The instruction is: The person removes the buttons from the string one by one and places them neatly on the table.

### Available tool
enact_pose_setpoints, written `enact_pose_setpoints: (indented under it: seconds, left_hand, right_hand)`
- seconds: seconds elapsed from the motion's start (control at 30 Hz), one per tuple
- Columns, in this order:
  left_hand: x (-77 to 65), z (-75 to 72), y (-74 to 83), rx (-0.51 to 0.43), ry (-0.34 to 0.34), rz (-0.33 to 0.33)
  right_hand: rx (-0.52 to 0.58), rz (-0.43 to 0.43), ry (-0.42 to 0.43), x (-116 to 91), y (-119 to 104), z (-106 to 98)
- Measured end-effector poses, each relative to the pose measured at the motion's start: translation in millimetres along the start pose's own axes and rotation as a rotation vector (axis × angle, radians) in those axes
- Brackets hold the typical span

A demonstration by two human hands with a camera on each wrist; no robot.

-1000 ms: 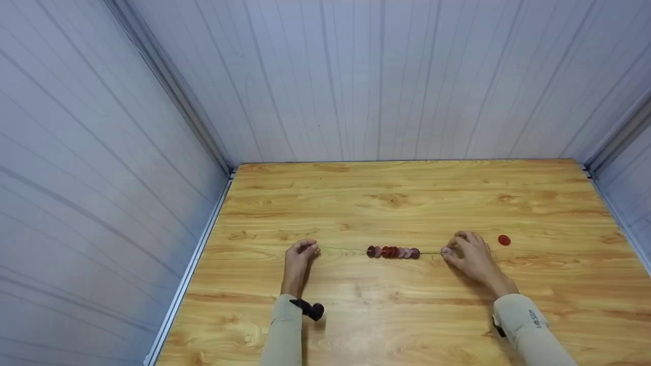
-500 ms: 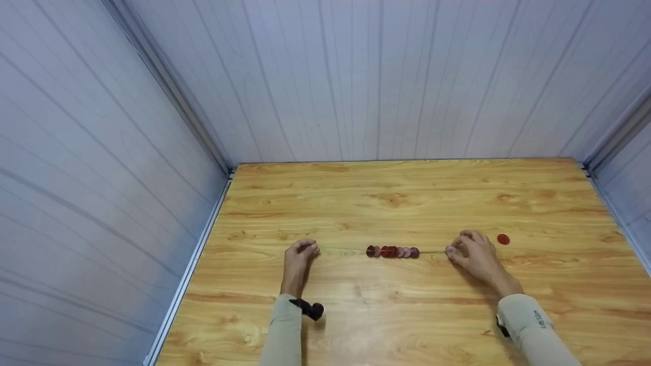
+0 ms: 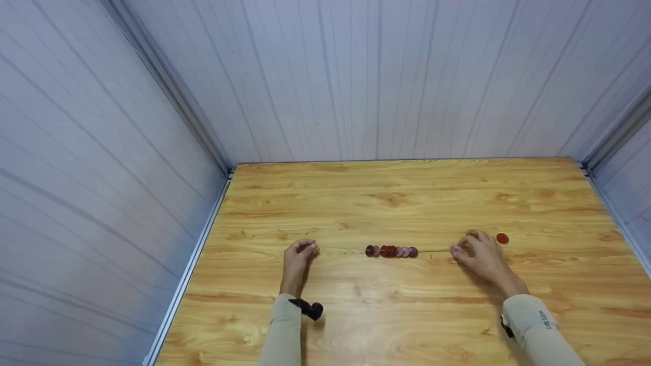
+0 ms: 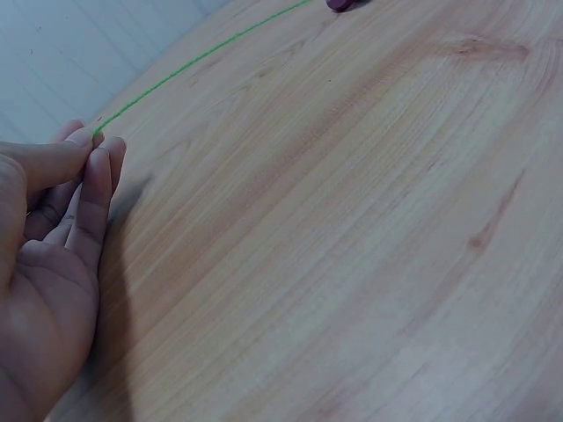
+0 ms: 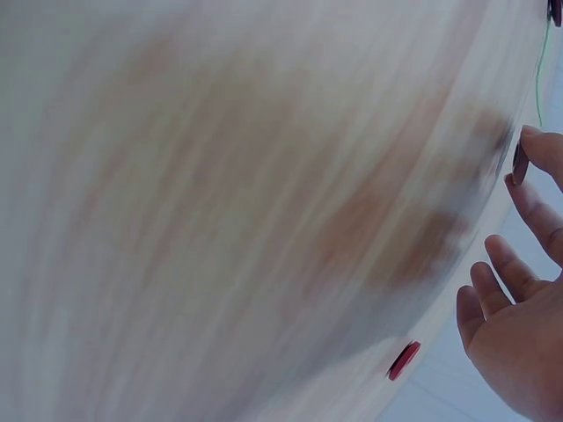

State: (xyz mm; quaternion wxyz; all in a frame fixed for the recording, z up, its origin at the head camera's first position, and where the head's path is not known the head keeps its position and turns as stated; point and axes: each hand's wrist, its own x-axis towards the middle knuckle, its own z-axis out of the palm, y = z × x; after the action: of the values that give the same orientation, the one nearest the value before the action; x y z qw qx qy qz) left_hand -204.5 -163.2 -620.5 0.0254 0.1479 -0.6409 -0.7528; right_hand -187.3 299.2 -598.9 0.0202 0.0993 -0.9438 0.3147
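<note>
Two hands, one green string (image 4: 230, 40) and three groups of discs on a wood-grain table (image 3: 356, 203). At centre lies one row of discs (image 3: 391, 251), set in line with the string, dark purple at both ends with red and pink between; about eight can be counted, though overlap prevents a certain figure. At nine o'clock from the row, the left hand (image 3: 296, 260) pinches one end of the string between thumb and fingertips, its remaining fingers held close together. At three o'clock, the right hand (image 3: 483, 259) pinches one pale disc (image 3: 454, 249) between thumb and one finger; its other three fingers are loosely bent and slightly apart, touching nothing. The string reaches this pinch from the row; whether it passes through the pale disc cannot be told. One loose red disc (image 3: 502, 238) lies flat on the table at about two o'clock from the right hand, just beside it and, in the right wrist view, clear of the fingers. Two light sleeves (image 3: 287, 333) enter from the six o'clock side, each with one dark wrist device (image 3: 309, 308) at the cuff. Three panelled walls are visible: one at twelve o'clock, one at nine and one at three.
</note>
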Motion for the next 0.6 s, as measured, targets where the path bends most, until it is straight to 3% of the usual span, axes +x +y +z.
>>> enact_pose_setpoints:
  seconds: [0.23, 0.6]
  left_hand:
    - [0.0, -0.3, -0.7, 0.012, 0.012, 0.015]
    - [-1.4, -0.1, 0.9, -0.024, -0.006, 0.005]
  right_hand:
    - [0.003, 0.031, -0.003, 0, 3, -5]
    - [0.005, 0.117, 0.094, -3, 12, -13]
